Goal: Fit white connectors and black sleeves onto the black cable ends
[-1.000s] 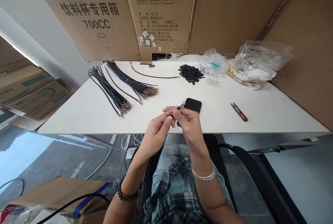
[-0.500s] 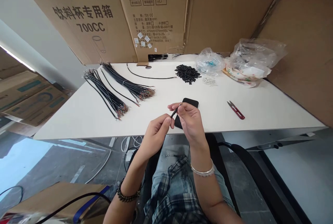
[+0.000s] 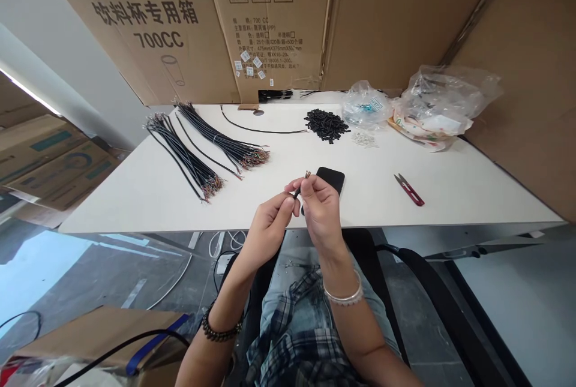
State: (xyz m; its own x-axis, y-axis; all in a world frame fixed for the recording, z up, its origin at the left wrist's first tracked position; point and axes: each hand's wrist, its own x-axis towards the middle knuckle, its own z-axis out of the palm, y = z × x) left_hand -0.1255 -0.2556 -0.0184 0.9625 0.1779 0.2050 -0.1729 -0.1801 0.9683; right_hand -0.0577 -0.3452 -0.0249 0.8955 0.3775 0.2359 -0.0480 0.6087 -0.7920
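On the table point(image 3: 265, 198), two cable bundles point(image 3: 185, 158) are lying left of centre; small pieces point(image 3: 326, 126) are sitting at upper centre, bags point(image 3: 432, 112) to their right. Scissors point(image 3: 408, 189) are resting right of centre, a phone point(image 3: 333, 178) behind the right hand point(image 3: 320, 206).

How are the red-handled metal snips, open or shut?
Open: the red-handled metal snips lie on the white table with their two tips apart.

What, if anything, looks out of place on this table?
One single black cable lies apart from the cable bundles, curving toward the heap of black pieces, so it looks stray. Small white pieces lie loose beside that heap. I see no obvious damage.
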